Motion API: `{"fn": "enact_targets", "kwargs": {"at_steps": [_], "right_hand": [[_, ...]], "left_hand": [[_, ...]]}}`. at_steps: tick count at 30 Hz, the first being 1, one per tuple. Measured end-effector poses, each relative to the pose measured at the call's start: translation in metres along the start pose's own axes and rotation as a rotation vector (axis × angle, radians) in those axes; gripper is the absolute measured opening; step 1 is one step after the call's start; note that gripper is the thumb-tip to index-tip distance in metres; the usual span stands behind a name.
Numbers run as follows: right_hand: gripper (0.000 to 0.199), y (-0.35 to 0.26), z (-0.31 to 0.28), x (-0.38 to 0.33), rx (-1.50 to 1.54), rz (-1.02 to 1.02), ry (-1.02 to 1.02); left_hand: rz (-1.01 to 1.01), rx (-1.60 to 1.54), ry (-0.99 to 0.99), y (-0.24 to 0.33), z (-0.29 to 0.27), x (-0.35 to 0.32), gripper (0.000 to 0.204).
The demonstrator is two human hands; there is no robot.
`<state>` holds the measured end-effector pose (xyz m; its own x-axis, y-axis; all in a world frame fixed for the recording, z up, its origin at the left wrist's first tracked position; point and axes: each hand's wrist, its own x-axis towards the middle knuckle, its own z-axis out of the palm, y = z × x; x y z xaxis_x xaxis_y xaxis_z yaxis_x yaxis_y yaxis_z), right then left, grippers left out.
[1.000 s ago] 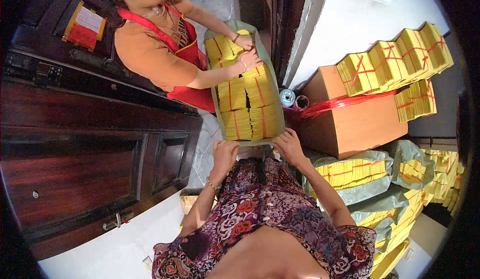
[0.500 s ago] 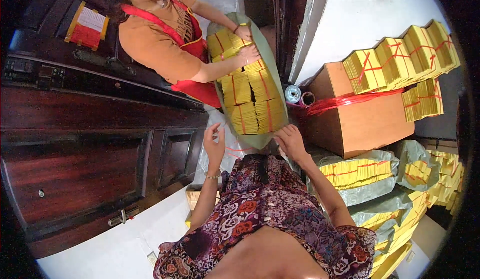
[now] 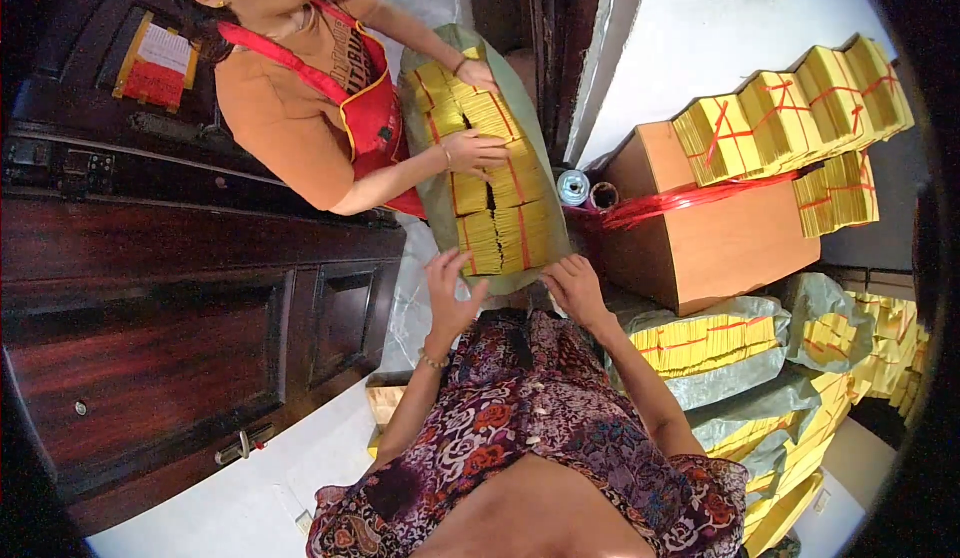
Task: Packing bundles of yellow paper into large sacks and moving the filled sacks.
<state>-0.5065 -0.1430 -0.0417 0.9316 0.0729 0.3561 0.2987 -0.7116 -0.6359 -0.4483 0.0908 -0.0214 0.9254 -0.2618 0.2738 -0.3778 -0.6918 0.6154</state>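
Observation:
In front of me stands a grey-green sack (image 3: 553, 193), its mouth wide and packed with bundles of yellow paper (image 3: 482, 233) tied with red strips. My right hand (image 3: 573, 286) has its fingers closed on the sack's rim at the near right corner. My left hand (image 3: 455, 293), fingers spread, hovers by the near left corner beside the closest bundle; whether it touches the sack I cannot tell. Across from me, a co-worker in a red apron (image 3: 372, 123) lays one hand (image 3: 476, 152) flat on the bundles and the other (image 3: 476, 74) near the far end.
A brown cardboard box (image 3: 740, 243) on the right carries more tied yellow bundles (image 3: 745, 136) and a hank of red strips (image 3: 690, 201). Filled sacks (image 3: 710, 353) stack below it. Two rolls (image 3: 573, 188) stand beside the box. A dark wooden door (image 3: 150, 348) takes up the left.
My left hand has moved right, to the sack's near corner. The co-worker's nearer hand has slid toward me and left over the bundles. My right hand stays on the rim.

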Motion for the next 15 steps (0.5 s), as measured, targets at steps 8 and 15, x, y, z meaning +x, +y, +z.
{"fn": "enact_targets", "kwargs": {"at_steps": [8,15], "right_hand": [[0.012,0.001,-0.002,-0.002,-0.018,0.008,-0.037],[0.012,0.003,-0.002,-0.008,-0.025,0.005,0.008]], "left_hand": [[0.217,0.077,-0.36,0.013,0.002,-0.005,0.042],[0.18,0.0,-0.304,0.007,0.006,-0.011,0.017]]}}
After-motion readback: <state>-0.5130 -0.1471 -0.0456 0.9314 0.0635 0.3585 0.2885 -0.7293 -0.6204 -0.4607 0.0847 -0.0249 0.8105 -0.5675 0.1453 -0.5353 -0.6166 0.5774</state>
